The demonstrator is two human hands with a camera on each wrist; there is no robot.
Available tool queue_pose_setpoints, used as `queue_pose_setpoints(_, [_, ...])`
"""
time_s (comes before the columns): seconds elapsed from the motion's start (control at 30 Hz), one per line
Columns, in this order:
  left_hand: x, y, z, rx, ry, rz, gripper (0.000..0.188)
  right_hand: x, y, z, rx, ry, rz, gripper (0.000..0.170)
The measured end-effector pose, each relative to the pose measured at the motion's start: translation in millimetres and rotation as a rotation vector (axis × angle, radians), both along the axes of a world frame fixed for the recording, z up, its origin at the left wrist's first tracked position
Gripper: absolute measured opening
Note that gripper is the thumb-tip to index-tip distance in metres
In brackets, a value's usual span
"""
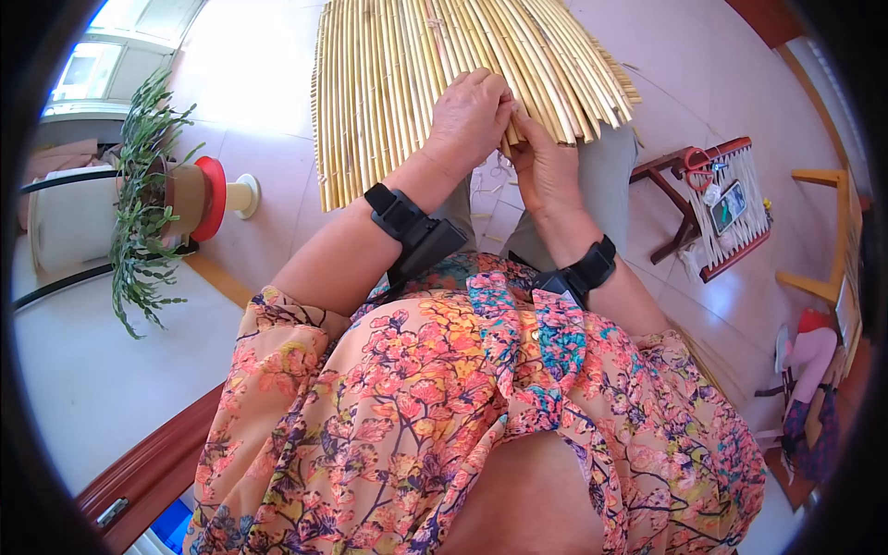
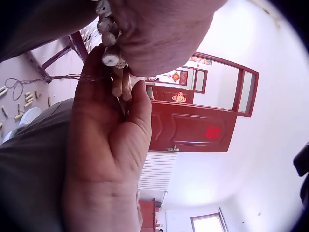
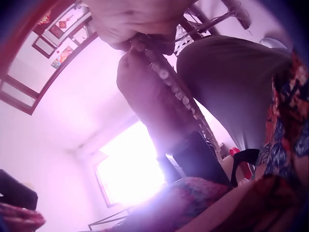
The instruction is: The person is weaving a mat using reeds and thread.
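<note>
A mat of pale reed sticks (image 1: 398,102) lies across the lap, tied with thin thread. From above, my left hand (image 1: 470,116) pinches at its near edge. My right hand (image 1: 548,171) meets it palm-up, fingers around the stick ends. In the left wrist view my right hand (image 2: 104,145) holds two stick ends (image 2: 121,87) between thumb and fingers, and my left hand (image 2: 166,36) presses in from the top. The right wrist view shows my left hand (image 3: 149,87) beside a row of stick ends (image 3: 176,92), with my right hand (image 3: 140,21) touching it; the fingertips are hidden.
A low stool (image 1: 731,208) at the right holds a phone (image 1: 729,205) and red-handled scissors (image 1: 698,166). A potted plant (image 1: 148,203) stands at the left. Short cut pieces (image 2: 28,99) and loose thread (image 2: 43,79) appear in the left wrist view.
</note>
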State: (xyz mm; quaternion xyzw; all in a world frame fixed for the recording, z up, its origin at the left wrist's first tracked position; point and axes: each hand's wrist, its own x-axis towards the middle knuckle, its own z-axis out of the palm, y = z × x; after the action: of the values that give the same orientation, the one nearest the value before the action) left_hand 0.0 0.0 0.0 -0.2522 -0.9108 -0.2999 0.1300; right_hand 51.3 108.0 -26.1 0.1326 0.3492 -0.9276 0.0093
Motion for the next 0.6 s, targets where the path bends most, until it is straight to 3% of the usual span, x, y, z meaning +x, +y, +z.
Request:
queue_pose_setpoints(0.17, [-1.8, 6.0, -4.9, 0.015, 0.039, -0.005, 0.011, -1.3, 4.2, -6.0, 0.083, 0.067, -0.061, 0.024])
queue_pose_setpoints(0.6, [-8.4, 14.7, 0.9, -0.040, -0.022, -0.025, 0.017, -9.0, 5.8, -10.0, 0.118, -0.003, -0.178, 0.023])
